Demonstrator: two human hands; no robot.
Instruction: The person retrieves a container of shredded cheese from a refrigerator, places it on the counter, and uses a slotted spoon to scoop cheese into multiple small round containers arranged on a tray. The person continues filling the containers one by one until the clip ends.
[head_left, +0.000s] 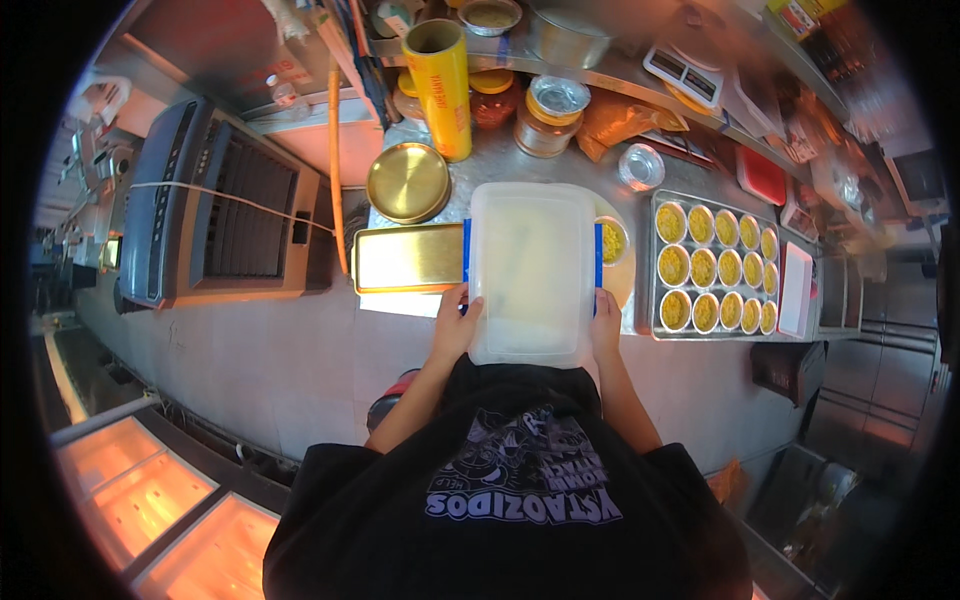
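A lidded plastic food box (532, 270) with blue side clips is in front of my body, at the counter's front edge. My left hand (456, 319) grips its left side, thumb near the blue clip. On the opposite side, my right hand (606, 321) holds the box by its right edge. The cloudy lid blurs the pale contents. Partly hidden behind the box are a round pale board (624, 279) and a foil cup (613, 240) of yellow filling. To the right, a metal tray (651, 259) carries several foil cups (703, 268) with similar yellow filling.
Left of the box lie a gold rectangular pan (409, 259) and round gold pans (407, 182). Behind stand a yellow cardboard roll (439, 90), a jar (546, 131) topped with foil cups, and more foil cups (641, 167). A shelf with a scale (684, 75) overhangs the counter.
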